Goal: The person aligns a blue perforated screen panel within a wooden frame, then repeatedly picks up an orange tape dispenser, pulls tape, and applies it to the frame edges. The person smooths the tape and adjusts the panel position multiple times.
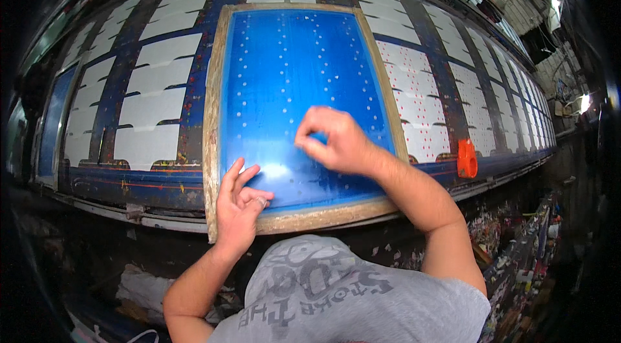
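"Where the work is laid out, what is the largest item on record?"

"The long table (pixel 132 182). It crosses the view from left to right and has a dark, colour-speckled surface with blue areas."

"Next in size?"

"The blue panel (pixel 301 71), bordered by a wooden frame (pixel 214 117). Position: over the table, directly in front of the person, near side toward the body. The near left corner of the frame reaches the near edge of the table. A second framed panel (pixel 55 117), narrower in view, is at the left end of the table."

"Items around the frame?"

"White pieces (pixel 152 107), arranged in columns on both sides of the frame and beyond its far side."

"State of the hands?"

"Right hand (pixel 336 139): above the near half of the blue panel, slightly blurred. Its fingers are curled, with the thumb brought toward the index finger. Cannot tell whether the tips meet or grip anything. Left hand (pixel 238 206): at the near left corner of the blue panel, fingers apart and partly bent. Contact with the surface cannot be determined."

"Smaller items?"

"An orange-red item (pixel 464 160) with a rounded opening, on the table to the right of the frame. A ring (pixel 262 202) on the left hand. Smallest: white dots (pixel 238 114) in lines on the blue panel, and red dots (pixel 424 107) on white pieces just right of the frame."
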Action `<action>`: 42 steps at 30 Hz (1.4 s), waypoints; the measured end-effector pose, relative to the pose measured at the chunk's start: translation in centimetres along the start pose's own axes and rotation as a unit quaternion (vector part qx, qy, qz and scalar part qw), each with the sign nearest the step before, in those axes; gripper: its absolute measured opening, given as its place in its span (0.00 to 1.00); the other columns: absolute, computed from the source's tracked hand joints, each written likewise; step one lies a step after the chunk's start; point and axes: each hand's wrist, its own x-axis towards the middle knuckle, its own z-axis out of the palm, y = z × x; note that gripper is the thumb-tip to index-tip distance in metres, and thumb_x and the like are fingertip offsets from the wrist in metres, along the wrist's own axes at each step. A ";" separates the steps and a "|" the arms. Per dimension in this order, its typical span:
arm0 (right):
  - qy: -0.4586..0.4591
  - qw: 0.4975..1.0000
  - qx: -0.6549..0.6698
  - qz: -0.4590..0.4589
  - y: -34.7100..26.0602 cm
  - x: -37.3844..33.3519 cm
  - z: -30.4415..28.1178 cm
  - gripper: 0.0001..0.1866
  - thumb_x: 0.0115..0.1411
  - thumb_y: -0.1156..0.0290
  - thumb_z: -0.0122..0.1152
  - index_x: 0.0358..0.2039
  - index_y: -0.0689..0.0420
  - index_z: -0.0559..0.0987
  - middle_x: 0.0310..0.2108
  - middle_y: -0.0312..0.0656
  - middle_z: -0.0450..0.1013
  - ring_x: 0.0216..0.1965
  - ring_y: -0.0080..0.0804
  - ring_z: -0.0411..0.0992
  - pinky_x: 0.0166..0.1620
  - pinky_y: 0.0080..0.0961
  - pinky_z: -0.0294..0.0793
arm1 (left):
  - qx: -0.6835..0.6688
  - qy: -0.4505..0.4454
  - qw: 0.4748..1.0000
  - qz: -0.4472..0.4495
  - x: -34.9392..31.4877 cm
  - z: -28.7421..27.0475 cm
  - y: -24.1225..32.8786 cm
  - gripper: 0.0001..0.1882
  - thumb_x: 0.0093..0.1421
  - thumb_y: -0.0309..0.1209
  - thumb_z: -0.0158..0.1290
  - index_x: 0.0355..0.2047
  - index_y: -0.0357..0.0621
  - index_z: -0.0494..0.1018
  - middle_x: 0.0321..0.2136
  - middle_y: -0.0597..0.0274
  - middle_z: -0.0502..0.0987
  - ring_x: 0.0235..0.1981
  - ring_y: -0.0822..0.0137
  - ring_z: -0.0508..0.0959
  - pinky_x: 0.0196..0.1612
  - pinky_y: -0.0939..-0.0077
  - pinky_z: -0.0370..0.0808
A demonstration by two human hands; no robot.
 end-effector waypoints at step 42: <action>-0.199 0.897 0.161 0.359 34.6 22.8 -9.1 0.16 0.78 0.68 0.53 0.60 0.58 0.81 0.24 0.31 0.72 0.18 0.20 0.66 0.19 0.26 0.65 | 0.228 0.295 0.924 0.089 -2.9 -0.7 0.4 0.43 0.65 0.12 0.52 0.80 0.32 0.54 0.66 0.41 0.75 0.47 0.67 0.86 0.50 0.75 0.80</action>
